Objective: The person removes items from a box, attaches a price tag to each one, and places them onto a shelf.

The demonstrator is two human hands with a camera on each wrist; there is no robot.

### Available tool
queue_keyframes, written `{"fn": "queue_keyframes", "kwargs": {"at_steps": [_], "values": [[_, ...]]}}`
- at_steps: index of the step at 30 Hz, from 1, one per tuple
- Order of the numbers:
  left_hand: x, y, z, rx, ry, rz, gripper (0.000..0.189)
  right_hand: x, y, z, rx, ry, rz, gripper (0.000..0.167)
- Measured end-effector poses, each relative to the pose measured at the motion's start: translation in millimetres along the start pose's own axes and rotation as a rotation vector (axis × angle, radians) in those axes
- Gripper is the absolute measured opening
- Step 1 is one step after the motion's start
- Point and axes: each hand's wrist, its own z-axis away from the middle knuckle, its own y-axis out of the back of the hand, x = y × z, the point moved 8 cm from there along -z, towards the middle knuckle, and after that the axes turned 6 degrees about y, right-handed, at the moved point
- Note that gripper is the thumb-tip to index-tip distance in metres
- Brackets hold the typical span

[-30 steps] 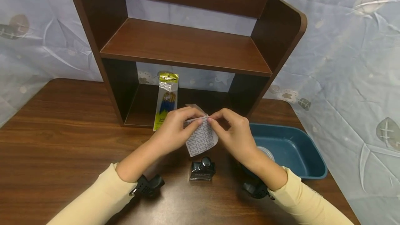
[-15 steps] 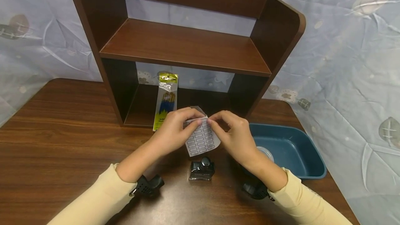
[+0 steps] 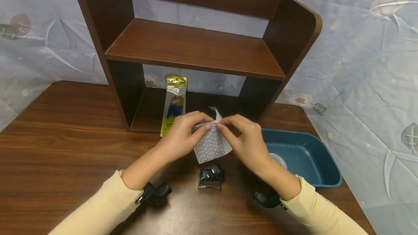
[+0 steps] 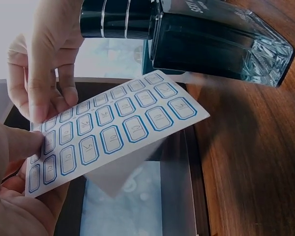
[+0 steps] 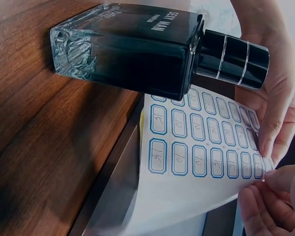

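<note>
A sheet of price stickers (image 3: 210, 146), its blue-framed labels (image 4: 110, 140) marked with handwritten numbers, hangs between my hands in the head view. My left hand (image 3: 183, 133) pinches its top edge between thumb and fingers. Close beside it, my right hand (image 3: 246, 139) pinches the same edge near the top right corner. A thin pale flap (image 3: 216, 114) sticks up behind the fingertips; how it joins the sheet is hidden. Below the sheet, a dark glass perfume bottle (image 3: 210, 180) with a black cap (image 5: 233, 56) stands upright on the table, touched by neither hand.
A brown wooden shelf unit (image 3: 196, 48) stands behind the hands. In its lower bay leans a packet of paintbrushes (image 3: 174, 106). To the right sits a blue plastic bin (image 3: 303, 155) with a clear round item (image 3: 278, 159) partly hidden by the right arm.
The flap behind the sheet has turned up higher and to the right. The sheet's lower right corner has swung slightly rightward. Both hands keep nearly the same place and pinch.
</note>
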Motion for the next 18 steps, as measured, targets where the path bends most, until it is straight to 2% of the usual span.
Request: {"fn": "queue_keyframes", "kwargs": {"at_steps": [7,18], "values": [[-2.0,0.2,0.4,0.007,-0.026,0.004,0.014,0.9,-2.8,-0.4,-0.016,-0.009,-0.017,0.005],[-2.5,0.7,0.1,0.001,-0.014,0.0,0.016,3.6,-4.9,0.8,-0.034,-0.02,-0.03,0.005]]}}
